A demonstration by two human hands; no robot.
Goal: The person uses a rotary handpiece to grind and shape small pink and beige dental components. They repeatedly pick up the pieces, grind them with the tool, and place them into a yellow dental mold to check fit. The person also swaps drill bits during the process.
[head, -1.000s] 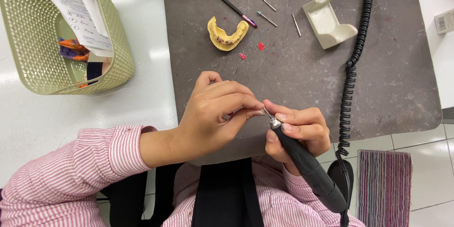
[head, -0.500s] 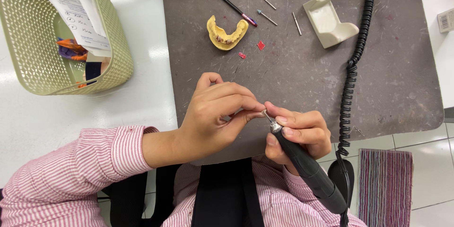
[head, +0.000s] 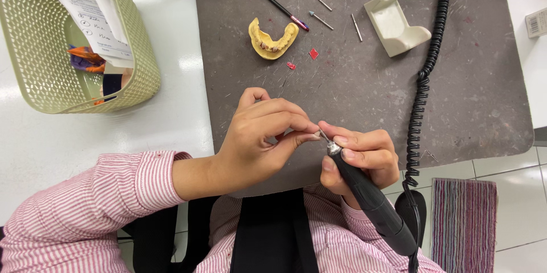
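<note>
The left hand (head: 259, 136) sits in the middle of the frame, fingers curled tight and pinched on something very small. The piece is hidden between the fingertips, so what it is cannot be told. The right hand (head: 359, 156) is just beside it, a little lower and to the right, wrapped around a dark drill (head: 370, 199). The drill is long and thin. Its body runs from the lower right of the frame up toward the middle, and its shiny tip (head: 323, 136) points up and left, touching the spot where the left fingertips meet. So the small piece lies right at the tip, with the left hand the nearer one (it is the hand holding it).

A black curly cord (head: 424, 74) runs down the right side of the grey mat (head: 364, 96). Near the top of the mat lies a yellow tooth model (head: 272, 38), with two red bits (head: 303, 59) below it, some thin bits (head: 322, 21) and a white stand (head: 396, 21). A green basket (head: 142, 59) stands in the upper left.
</note>
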